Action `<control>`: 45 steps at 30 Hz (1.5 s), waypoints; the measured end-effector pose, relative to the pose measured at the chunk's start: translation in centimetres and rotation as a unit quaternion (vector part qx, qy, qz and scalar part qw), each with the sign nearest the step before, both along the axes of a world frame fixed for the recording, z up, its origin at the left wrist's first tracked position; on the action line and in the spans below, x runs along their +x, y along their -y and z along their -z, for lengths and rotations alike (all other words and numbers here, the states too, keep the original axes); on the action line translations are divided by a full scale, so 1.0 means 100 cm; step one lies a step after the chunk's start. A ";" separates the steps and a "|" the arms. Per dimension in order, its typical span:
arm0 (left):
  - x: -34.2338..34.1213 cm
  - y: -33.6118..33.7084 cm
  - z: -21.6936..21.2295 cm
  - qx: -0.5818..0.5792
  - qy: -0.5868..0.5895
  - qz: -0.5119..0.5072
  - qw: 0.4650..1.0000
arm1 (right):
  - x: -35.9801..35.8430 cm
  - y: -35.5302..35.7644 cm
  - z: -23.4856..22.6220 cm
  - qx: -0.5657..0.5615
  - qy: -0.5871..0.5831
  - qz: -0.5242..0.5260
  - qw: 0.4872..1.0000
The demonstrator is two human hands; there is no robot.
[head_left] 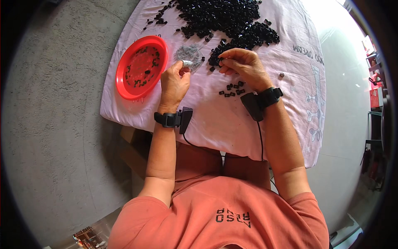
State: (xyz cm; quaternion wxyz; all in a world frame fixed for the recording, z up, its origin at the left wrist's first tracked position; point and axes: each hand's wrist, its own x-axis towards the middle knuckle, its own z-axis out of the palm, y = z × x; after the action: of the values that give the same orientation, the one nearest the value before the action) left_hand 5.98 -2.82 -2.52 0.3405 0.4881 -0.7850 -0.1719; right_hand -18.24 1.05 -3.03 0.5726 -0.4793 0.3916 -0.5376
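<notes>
My left hand [175, 85] is closed, with a small silvery-white piece [187, 63] between thumb and fingers; its exact kind is too small to tell. Just beyond those fingertips lies a loose heap of thin metal pins [188, 52]. Thumb and forefinger of my right hand [245, 68] pinch a small black part [221, 59] at the near edge of a large pile of black parts [226, 16]. Below the right hand, several black parts [233, 90] lie in a loose group on the cloth.
A red round plastic tray [120, 79] with several black parts in it stands left of my left hand. Pale pink printed cloth [207, 120] covers the table. One brownish round part [282, 75] lies to the right. Cabled black devices [252, 106] are strapped to both wrists.
</notes>
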 end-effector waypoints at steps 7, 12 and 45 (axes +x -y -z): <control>0.004 -0.001 0.000 0.035 0.013 0.000 0.999 | -0.001 0.001 0.004 -0.003 0.000 -0.008 1.000; -0.006 0.006 0.005 0.012 0.023 -0.023 0.999 | 0.000 0.004 0.007 -0.008 -0.010 -0.016 1.000; -0.002 0.002 0.001 -0.006 0.077 0.020 0.997 | 0.004 -0.002 -0.004 -0.002 -0.011 -0.017 1.000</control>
State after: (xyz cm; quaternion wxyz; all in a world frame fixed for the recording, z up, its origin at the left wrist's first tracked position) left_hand 5.81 -2.99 -2.65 0.2780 0.4818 -0.8198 -0.1360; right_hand -17.89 1.24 -2.64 0.5766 -0.4930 0.3882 -0.5232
